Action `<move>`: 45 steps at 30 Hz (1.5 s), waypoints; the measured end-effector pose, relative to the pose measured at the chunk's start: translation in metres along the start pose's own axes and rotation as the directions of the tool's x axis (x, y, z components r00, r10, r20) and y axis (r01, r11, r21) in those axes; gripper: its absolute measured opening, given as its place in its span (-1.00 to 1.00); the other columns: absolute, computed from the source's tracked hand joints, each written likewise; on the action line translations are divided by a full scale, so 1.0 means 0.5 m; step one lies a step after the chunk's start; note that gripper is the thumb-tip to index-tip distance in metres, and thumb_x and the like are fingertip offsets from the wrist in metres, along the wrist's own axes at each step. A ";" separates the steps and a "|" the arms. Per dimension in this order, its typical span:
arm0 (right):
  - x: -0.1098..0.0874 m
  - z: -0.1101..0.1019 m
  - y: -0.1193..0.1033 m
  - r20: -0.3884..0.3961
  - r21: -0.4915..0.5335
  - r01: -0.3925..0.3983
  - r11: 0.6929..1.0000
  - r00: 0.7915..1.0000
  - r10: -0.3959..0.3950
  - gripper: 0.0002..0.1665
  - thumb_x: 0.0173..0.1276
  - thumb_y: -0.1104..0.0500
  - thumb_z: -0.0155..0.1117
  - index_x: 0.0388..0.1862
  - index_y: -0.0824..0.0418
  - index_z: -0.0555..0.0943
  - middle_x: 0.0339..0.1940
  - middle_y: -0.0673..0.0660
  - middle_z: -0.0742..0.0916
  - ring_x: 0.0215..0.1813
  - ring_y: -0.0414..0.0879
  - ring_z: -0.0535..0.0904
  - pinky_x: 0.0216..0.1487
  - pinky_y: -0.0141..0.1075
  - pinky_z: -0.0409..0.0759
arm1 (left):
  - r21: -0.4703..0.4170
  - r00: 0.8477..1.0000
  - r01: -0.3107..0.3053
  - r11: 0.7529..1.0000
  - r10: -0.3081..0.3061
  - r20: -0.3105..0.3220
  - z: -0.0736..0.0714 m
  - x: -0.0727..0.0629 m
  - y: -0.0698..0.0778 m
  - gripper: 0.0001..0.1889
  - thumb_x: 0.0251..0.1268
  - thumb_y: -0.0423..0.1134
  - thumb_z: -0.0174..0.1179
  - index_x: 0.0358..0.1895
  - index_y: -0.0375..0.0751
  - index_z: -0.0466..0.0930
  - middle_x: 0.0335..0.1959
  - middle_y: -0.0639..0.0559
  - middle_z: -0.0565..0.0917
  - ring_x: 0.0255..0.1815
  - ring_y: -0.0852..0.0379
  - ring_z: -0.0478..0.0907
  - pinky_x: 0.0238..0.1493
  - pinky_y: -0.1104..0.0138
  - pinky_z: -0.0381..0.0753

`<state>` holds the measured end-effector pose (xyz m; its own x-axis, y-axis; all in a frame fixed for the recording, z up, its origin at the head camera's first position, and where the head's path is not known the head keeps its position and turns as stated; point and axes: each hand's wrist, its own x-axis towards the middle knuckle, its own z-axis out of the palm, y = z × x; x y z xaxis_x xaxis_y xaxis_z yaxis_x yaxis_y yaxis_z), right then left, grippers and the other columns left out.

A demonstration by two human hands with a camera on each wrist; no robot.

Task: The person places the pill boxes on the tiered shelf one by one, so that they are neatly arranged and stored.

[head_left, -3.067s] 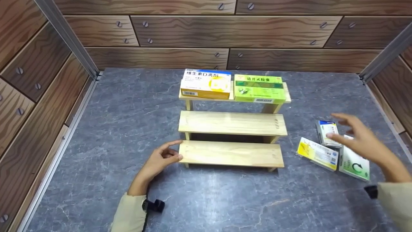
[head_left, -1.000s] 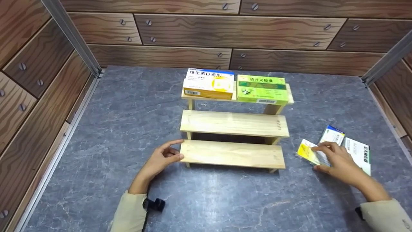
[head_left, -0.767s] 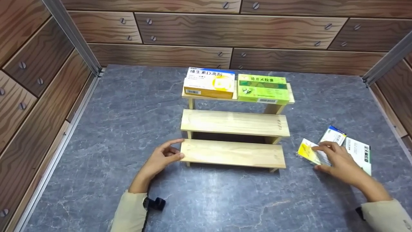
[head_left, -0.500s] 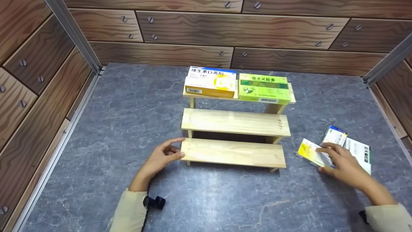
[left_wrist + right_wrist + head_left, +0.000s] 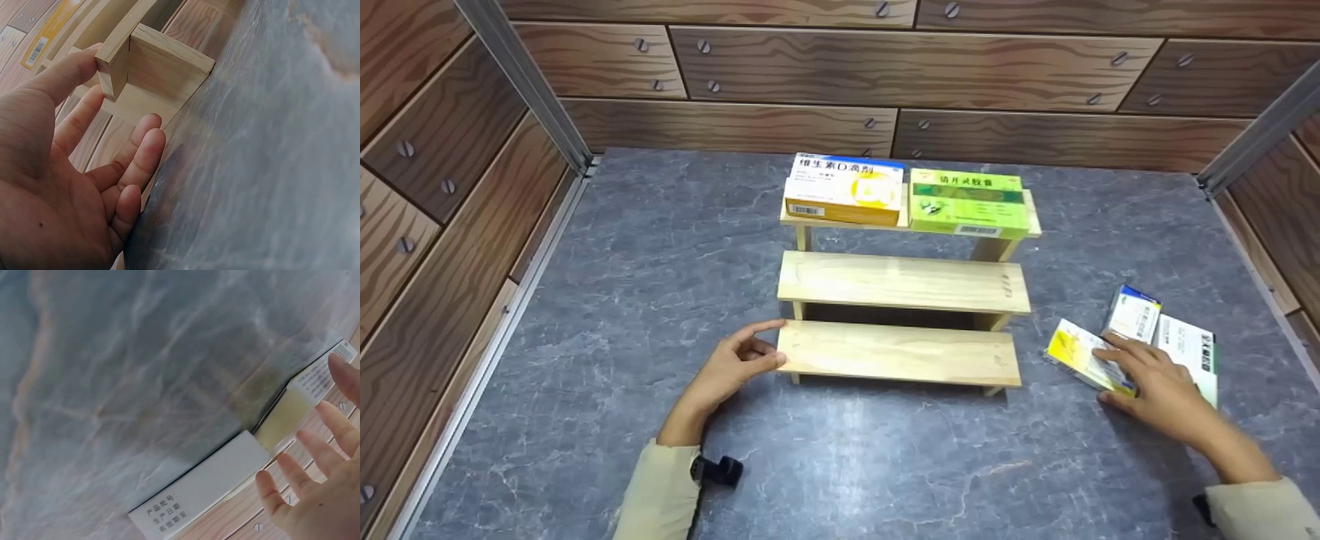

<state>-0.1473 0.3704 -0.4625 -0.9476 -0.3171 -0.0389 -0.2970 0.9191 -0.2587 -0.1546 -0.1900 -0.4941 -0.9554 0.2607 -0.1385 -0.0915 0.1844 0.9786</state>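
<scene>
The yellow-and-white box (image 5: pixel 1078 354) lies unshelved on the tabletop (image 5: pixel 885 465) beneath the loosely spread right grip (image 5: pixel 1156 384), a blue-edged box (image 5: pixel 1136 311) and a green-edged box (image 5: pixel 1187 345) just beside it, while an orange-sided box (image 5: pixel 844 187) and a green box (image 5: pixel 967 202) already top the wooden rack (image 5: pixel 896 352) the left grip (image 5: pixel 731 371) pinches.

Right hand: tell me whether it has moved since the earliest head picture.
Yes: judged against the wooden rack, the right hand has shifted left and lower in the view.

L hand (image 5: pixel 731 369) & R hand (image 5: pixel 1159 382) r both bare. L sleeve (image 5: pixel 658 487) & R sleeve (image 5: pixel 1264 511) r long, pale khaki, kinda creased. Chunky blk gadget (image 5: pixel 721 471) at the L cuff, blk bit (image 5: pixel 1203 510) by the R, mostly hidden tbh.
</scene>
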 end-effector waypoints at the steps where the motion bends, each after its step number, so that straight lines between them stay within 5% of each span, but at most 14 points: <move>1: 0.000 0.001 -0.002 -0.001 -0.001 0.000 1.000 1.000 0.000 -0.31 0.08 0.14 0.48 0.21 0.25 0.49 0.35 0.40 0.40 0.25 0.47 0.26 -0.06 0.34 0.24 | 0.001 1.000 0.001 1.000 -0.001 -0.002 0.000 0.000 0.000 -0.42 0.25 -0.22 0.30 0.34 -0.17 0.41 -0.21 -0.09 0.61 -0.30 0.13 0.54 -0.23 0.35 0.51; 7: -0.003 0.008 -0.009 -0.030 0.019 0.027 0.999 0.999 -0.026 -0.36 0.06 0.15 0.51 0.13 0.28 0.53 0.27 0.44 0.46 0.21 0.45 0.34 -0.05 0.35 0.29 | 0.012 1.000 0.018 1.000 -0.018 -0.015 -0.001 0.001 0.002 -0.42 0.23 -0.20 0.32 0.34 -0.13 0.43 -0.22 -0.06 0.61 -0.30 0.14 0.54 -0.22 0.34 0.52; 13: -0.008 0.007 -0.005 -0.054 0.045 0.053 0.998 0.997 -0.051 -0.39 0.06 0.20 0.51 0.10 0.28 0.53 0.15 0.42 0.56 -0.05 0.20 0.53 -0.10 0.10 0.43 | 0.019 1.000 0.021 1.000 -0.021 -0.013 0.005 0.005 0.006 -0.42 0.23 -0.18 0.33 0.33 -0.12 0.44 -0.23 -0.06 0.62 -0.31 0.15 0.54 -0.24 0.35 0.51; 20: -0.008 -0.026 -0.013 -0.110 0.180 0.067 0.981 0.993 -0.048 -0.39 0.03 0.33 0.44 0.12 0.32 0.52 0.22 0.53 0.46 0.15 0.45 0.35 0.05 0.35 0.26 | 0.012 1.000 0.026 1.000 -0.026 -0.001 0.006 0.009 0.004 -0.42 0.23 -0.19 0.33 0.33 -0.12 0.43 -0.24 -0.04 0.61 -0.29 0.12 0.54 -0.22 0.34 0.51; 22: -0.005 -0.041 -0.016 -0.175 0.193 0.103 0.976 0.982 -0.069 -0.38 -0.02 0.36 0.44 0.11 0.32 0.53 0.22 0.50 0.48 0.16 0.23 0.40 0.06 0.25 0.32 | 0.010 1.000 0.028 1.000 -0.028 -0.004 0.005 0.009 0.002 -0.42 0.23 -0.19 0.33 0.33 -0.10 0.44 -0.24 -0.03 0.61 -0.29 0.11 0.54 -0.21 0.33 0.51; 25: 0.000 -0.067 -0.023 -0.248 0.171 0.143 0.975 0.964 -0.097 -0.36 -0.05 0.41 0.44 0.11 0.28 0.55 0.32 0.04 0.51 0.00 -0.23 0.38 -0.02 -0.17 0.40 | 0.011 1.000 0.027 1.000 -0.027 -0.009 0.003 0.008 0.001 -0.42 0.22 -0.18 0.34 0.32 -0.09 0.44 -0.25 -0.03 0.61 -0.30 0.12 0.55 -0.22 0.33 0.51; 29: 0.003 -0.107 -0.042 -0.257 0.129 0.122 0.984 0.963 -0.086 -0.36 0.01 0.40 0.43 0.15 0.25 0.54 0.34 0.01 0.48 -0.17 -0.50 0.20 -0.24 -0.38 0.27 | 0.011 0.999 0.030 0.999 -0.030 -0.013 0.003 0.007 0.000 -0.42 0.21 -0.18 0.34 0.32 -0.10 0.45 -0.25 -0.04 0.62 -0.31 0.13 0.55 -0.24 0.34 0.52; 32: 0.005 -0.130 -0.059 -0.225 0.135 0.088 0.987 0.973 -0.056 -0.37 0.09 0.37 0.41 0.20 0.23 0.51 0.29 0.39 0.47 -0.05 -0.57 0.16 -0.19 -0.37 0.26 | 0.020 0.999 0.034 0.999 -0.034 -0.015 0.004 0.008 0.001 -0.42 0.21 -0.18 0.35 0.32 -0.10 0.45 -0.25 -0.04 0.63 -0.32 0.14 0.55 -0.25 0.35 0.51; 37: 0.018 -0.143 -0.090 -0.239 0.167 0.130 0.977 0.967 -0.088 -0.35 0.11 0.37 0.40 0.23 0.12 0.52 0.33 0.30 0.46 0.21 -0.59 0.13 -0.08 -0.45 0.22 | 0.034 0.999 0.027 0.999 -0.027 -0.021 0.001 0.006 0.003 -0.43 0.21 -0.16 0.34 0.31 -0.10 0.46 -0.25 -0.04 0.63 -0.34 0.16 0.53 -0.28 0.36 0.48; 45: 0.059 -0.150 -0.152 -0.239 0.176 0.244 0.954 0.950 -0.199 -0.34 0.11 0.39 0.38 0.22 0.05 0.53 0.31 0.23 0.49 0.33 -0.50 0.16 -0.02 -0.39 0.25 | 0.010 1.000 0.018 1.000 -0.018 -0.025 0.001 0.005 -0.001 -0.43 0.22 -0.20 0.34 0.32 -0.14 0.45 -0.26 -0.02 0.62 -0.35 0.17 0.52 -0.29 0.37 0.48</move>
<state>-0.1613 0.3085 -0.3716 -0.8695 -0.4288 0.2451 -0.4939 0.7582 -0.4257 -0.1566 -0.1889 -0.4953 -0.9604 0.2335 -0.1521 -0.1059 0.1990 0.9743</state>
